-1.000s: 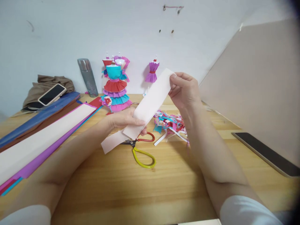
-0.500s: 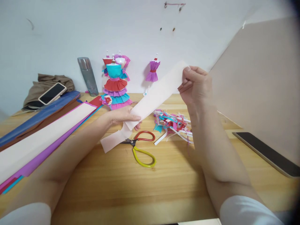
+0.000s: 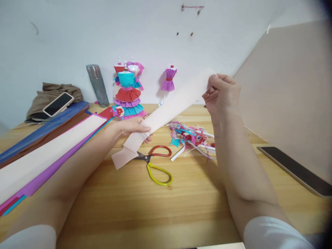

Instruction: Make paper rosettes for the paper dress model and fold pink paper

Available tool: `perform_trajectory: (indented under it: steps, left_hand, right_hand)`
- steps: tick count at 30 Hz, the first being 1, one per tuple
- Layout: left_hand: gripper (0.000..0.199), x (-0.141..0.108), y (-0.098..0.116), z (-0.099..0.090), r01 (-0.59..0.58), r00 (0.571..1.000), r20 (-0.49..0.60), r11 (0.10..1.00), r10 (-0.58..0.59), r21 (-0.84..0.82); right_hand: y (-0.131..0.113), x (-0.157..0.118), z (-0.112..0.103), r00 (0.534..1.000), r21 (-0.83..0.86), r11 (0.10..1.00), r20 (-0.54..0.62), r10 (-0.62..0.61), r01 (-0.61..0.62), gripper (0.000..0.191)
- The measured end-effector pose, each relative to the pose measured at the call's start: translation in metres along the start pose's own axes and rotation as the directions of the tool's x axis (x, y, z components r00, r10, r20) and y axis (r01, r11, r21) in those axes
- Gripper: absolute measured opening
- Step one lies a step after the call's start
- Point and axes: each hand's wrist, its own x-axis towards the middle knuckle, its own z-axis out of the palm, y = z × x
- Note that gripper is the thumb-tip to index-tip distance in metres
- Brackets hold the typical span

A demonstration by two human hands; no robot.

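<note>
A long pale pink paper strip [image 3: 176,102] stretches slantwise between my two hands. My right hand [image 3: 223,90] pinches its raised upper end between thumb and fingers. Lower down, my left hand [image 3: 136,128] is closed on the strip, thumb on top and fingertips showing beneath. Past that thumb the strip bends, and its loose end reaches the table beside the scissors [image 3: 147,158]. The scissors lie with blades partly apart, one handle loop red and the other yellow; the paper and its end hide part of the blades.
Colourful paper scraps [image 3: 192,135] lie behind the scissors. Several small dress forms in ruffled paper [image 3: 127,93] and one in purple [image 3: 169,79] stand near the wall. Folded coloured paper [image 3: 52,145], a phone [image 3: 58,104] and a bottle [image 3: 97,84] are left; a dark tablet-like device [image 3: 295,169] is right.
My right hand has moved slightly right, drawing the strip up and outward. My left hand has shifted a little left and down along it. The scissors have stayed put.
</note>
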Motion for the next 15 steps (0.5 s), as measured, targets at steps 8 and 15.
perform_trajectory:
  steps: [8,15]
  left_hand:
    - [0.046,0.002,-0.004,-0.006,0.024,1.0,0.009,0.999,-0.024,0.036]
    - [0.043,0.003,-0.01,-0.015,0.025,1.0,0.012,0.999,-0.026,0.044]
  right_hand:
    - [-0.002,-0.001,-0.001,1.0,-0.011,1.0,-0.014,0.018,-0.018,0.021]
    - [-0.004,-0.002,-0.001,1.0,0.007,1.0,-0.019,0.023,-0.023,0.016]
